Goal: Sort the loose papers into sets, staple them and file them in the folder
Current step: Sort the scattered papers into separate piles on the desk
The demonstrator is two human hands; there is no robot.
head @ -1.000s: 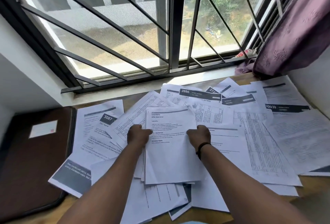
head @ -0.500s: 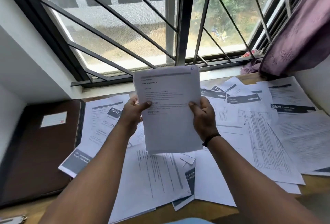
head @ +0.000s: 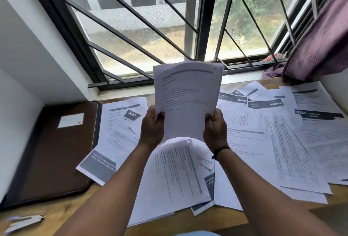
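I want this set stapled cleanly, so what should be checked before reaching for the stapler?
1. Both hands grip the held set: ok, left hand and right hand hold its lower corners.
2. Sheet edges squared: not ok, the top edges look uneven.
3. All pages belong together: cannot tell, print is blurred.
4. Stapler in reach: ok, it lies on the table's near left.
5. Folder ready: not ok, it lies closed at the left.

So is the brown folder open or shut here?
Shut: the brown folder lies flat on the table, cover and label up.
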